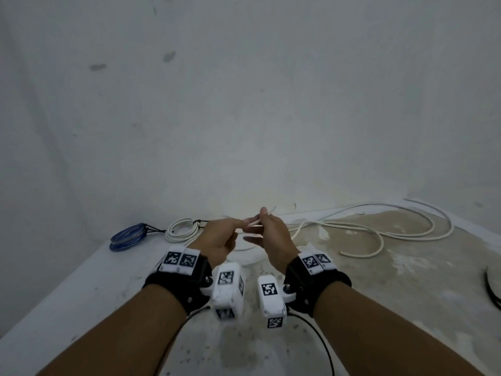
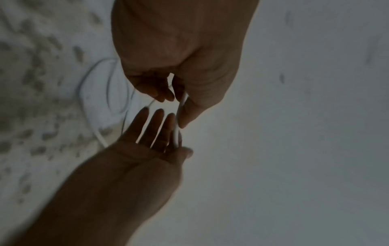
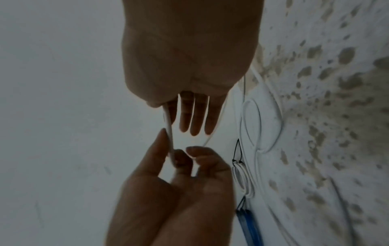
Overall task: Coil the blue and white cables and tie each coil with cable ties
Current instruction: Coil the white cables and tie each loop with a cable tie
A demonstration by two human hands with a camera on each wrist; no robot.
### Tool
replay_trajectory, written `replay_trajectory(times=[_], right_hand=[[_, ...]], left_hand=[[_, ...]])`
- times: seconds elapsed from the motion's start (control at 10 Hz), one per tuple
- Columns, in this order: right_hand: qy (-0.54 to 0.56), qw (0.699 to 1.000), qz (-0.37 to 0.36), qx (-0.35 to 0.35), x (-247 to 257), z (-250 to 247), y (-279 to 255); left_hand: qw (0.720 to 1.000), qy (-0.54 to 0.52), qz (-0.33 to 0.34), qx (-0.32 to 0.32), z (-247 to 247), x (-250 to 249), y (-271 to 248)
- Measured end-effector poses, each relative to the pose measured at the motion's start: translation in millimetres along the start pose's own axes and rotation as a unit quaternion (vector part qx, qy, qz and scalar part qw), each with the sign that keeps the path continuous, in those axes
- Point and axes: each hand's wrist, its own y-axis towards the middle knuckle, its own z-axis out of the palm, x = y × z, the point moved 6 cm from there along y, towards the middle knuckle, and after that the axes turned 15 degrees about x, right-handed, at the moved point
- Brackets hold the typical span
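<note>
step: starting white cable (image 1: 379, 229) coil | hands: left hand (image 1: 219, 237) and right hand (image 1: 271, 232) each pinch its end, raised near worktop (image 1: 406, 280) back edge | tip: keep loops even (matching tied coils at back-left corner)

The tied coil of blue cable (image 1: 126, 236) lay at the far left edge of the white, brown-stained slab (image 1: 379, 280), a tied coil of white cable (image 1: 181, 229) beside it. Loose white cable (image 1: 379, 234) sprawled toward the right edge. Black wrist straps (image 1: 179, 283) carried black-and-white checkered tags (image 1: 180, 259).
</note>
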Motion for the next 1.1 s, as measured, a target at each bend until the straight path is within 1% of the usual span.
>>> replay_trajectory(times=[0.1,0.2,0.3,0.4,0.5,0.6,0.7,0.8,0.9,1.0,1.1], right_hand=[[0.187,0.981,-0.022,-0.045,-2,-10,-6],[0.289,0.950,-0.041,-0.115,-2,-29,-11],[0.288,0.940,-0.042,-0.178,10,-65,-17],[0.174,0.963,0.003,-0.205,24,-101,-32],[-0.087,0.974,0.093,-0.189,34,-130,-50],[-0.388,0.893,0.181,-0.139,37,-147,-61],[-0.510,0.827,0.200,-0.128,39,-157,-70],[-0.563,0.796,0.180,-0.130,46,-156,-72],[-0.569,0.790,0.183,-0.135,46,-151,-64],[-0.586,0.776,0.190,-0.137,41,-147,-50],[-0.623,0.748,0.199,-0.114,33,-140,-41]], left_hand=[[0.987,-0.148,-0.045,0.029,13,4,3],[0.975,-0.209,-0.065,0.029,21,4,10],[0.984,-0.154,-0.084,0.034,21,9,18],[0.991,-0.074,-0.091,0.061,21,22,23],[0.990,-0.090,-0.101,0.052,15,41,30],[0.972,-0.211,-0.106,0.012,9,61,41],[0.976,-0.196,-0.092,-0.024,4,67,50],[0.989,-0.129,-0.052,-0.051,-1,57,53],[0.996,-0.067,0.009,-0.057,-2,31,46],[0.992,-0.050,0.091,-0.069,-11,-3,33],[0.986,-0.052,0.128,-0.091,-34,-25,20]])
